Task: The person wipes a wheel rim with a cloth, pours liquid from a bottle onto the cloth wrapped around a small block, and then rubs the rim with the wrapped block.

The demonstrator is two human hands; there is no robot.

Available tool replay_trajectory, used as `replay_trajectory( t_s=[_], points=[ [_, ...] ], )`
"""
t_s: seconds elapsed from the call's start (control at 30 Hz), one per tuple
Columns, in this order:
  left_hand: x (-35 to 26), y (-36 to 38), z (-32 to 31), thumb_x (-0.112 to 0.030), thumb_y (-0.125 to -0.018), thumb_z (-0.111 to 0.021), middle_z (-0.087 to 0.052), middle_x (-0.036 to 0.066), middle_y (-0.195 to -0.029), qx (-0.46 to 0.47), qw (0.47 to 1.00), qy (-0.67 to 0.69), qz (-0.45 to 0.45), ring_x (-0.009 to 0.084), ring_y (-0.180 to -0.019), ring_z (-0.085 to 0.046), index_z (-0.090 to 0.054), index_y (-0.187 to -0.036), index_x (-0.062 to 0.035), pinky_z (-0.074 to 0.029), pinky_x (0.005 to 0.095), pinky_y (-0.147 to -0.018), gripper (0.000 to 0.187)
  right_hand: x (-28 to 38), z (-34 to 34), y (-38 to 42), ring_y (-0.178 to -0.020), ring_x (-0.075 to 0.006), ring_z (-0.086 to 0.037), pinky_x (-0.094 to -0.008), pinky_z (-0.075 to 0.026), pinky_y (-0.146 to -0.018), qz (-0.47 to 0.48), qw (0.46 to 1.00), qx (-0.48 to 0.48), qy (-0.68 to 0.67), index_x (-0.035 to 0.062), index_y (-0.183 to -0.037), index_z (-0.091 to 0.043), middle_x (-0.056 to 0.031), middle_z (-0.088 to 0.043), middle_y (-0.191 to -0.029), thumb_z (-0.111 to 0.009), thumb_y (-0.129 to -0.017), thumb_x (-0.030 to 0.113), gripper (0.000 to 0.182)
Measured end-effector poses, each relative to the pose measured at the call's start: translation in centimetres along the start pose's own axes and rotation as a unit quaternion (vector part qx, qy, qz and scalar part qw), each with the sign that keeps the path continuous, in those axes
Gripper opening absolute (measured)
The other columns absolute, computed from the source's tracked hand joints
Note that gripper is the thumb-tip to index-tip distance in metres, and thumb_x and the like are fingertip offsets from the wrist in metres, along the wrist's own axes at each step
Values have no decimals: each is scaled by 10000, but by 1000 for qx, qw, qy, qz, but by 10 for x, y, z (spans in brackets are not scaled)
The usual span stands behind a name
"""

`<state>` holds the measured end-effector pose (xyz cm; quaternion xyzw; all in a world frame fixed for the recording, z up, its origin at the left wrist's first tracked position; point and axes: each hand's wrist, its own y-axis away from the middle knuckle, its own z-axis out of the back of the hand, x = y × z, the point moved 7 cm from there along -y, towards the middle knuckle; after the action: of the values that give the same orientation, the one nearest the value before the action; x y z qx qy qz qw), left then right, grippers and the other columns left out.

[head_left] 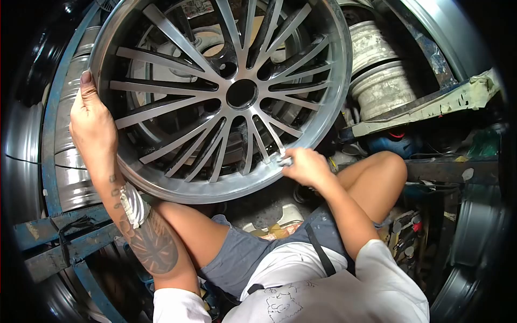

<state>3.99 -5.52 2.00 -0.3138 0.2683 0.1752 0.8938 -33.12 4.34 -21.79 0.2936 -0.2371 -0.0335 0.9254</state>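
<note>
Head view, single entry: I log one large multi-spoke alloy wheel [221, 91], polished lip and machined spokes over dark recesses, standing tilted on its edge above the seated person's knees, its lower rim close over the thighs. Left hand [92, 126]: clasped over the wheel's outer lip on the left side, thumb up along the rim, steadying it. Right hand [306, 166]: closed around a small grey pad or scrap of abrasive [284, 160], pressed against the lower right part of the lip; what exactly the piece is, I cannot tell. Handling judgement: the wheel looks rigid and heavy, with a smooth, probably slippery finish; the thick outer lip or a pair of spokes near the hub hole [241, 93] would give the surest hold, and the polished face would likely mark if knocked. Surroundings: bare metal rims [379, 70] stacked behind on the right, blue steel frame [70, 237] at lower left, a taped wrap on the left forearm [133, 204], grey shorts [242, 258], white shirt [377, 290], cluttered floor with small tools [404, 229] to the right.
</note>
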Motion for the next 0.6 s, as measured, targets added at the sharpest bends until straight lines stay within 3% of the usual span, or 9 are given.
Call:
replay_trajectory(
  t_s=[0.07, 0.1, 0.17, 0.3, 0.37, 0.53, 0.6],
  points=[
    [1, 0, 2, -672, -1052, -399, -761, 207, -1128, 8, 1000, -18, 8, 382, -1097, -707, -711, -1298, -89, -505, 413, -954, 706, 0, 0, 3, -1006, -387, -732, -491, -568, -915, -37, 999, -18, 5, 133, -1159, -747, -227, -756, -1010, -749, -808, 327, 401],
    [-1, 1, 4, -670, -1052, -401, -760, 207, -1130, 5, 1000, -17, 13, 376, -1100, -707, -710, -1299, -88, -505, 412, -956, 704, 0, -18, 1, -1007, -409, -728, -500, -567, -923, -6, 997, -59, 40, 136, -1174, -744, -243, -750, -1030, -750, -810, 329, 411],
    [-5, 5, 4, -667, -1053, -404, -759, 208, -1134, 8, 1000, -20, 20, 364, -1107, -708, -709, -1301, -86, -504, 409, -959, 701, 13, -25, 9, -1020, -426, -722, -504, -564, -936, -16, 999, -43, 23, 144, -1193, -741, -254, -746, -1044, -751, -805, 330, 430],
    [3, 1, 0, -665, -1051, -416, -761, 192, -1157, 7, 999, 35, -16, 328, -1115, -710, -705, -1302, -59, -502, 398, -968, 716, -11, 5, -4, -1013, -381, -734, -486, -577, -920, -25, 999, -10, -26, 141, -1166, -758, -227, -757, -1032, -741, -799, 326, 411],
    [7, 0, -3, -656, -1054, -426, -763, 184, -1163, -16, 996, 71, -41, 310, -1109, -710, -704, -1298, -38, -500, 388, -974, 719, 3, -13, 5, -1005, -388, -733, -494, -577, -909, -2, 998, -62, 32, 135, -1158, -759, -227, -756, -1015, -736, -798, 307, 399],
    [11, -4, -7, -630, -1064, -443, -761, 172, -1158, 43, 994, 97, -1, 266, -1100, -694, -702, -1290, -9, -483, 357, -993, 710, -9, 10, 1, -1002, -412, -727, -501, -574, -914, -21, 1000, 3, -11, 148, -1177, -751, -247, -749, -1015, -734, -799, 327, 418],
    [9, -4, -6, -630, -1064, -445, -760, 172, -1149, 44, 993, 112, -10, 255, -1095, -688, -703, -1286, -5, -479, 353, -996, 711, 1, -9, 10, -996, -396, -732, -496, -575, -910, -7, 999, -37, 13, 139, -1146, -762, -240, -752, -989, -736, -789, 321, 402]
  ],
)
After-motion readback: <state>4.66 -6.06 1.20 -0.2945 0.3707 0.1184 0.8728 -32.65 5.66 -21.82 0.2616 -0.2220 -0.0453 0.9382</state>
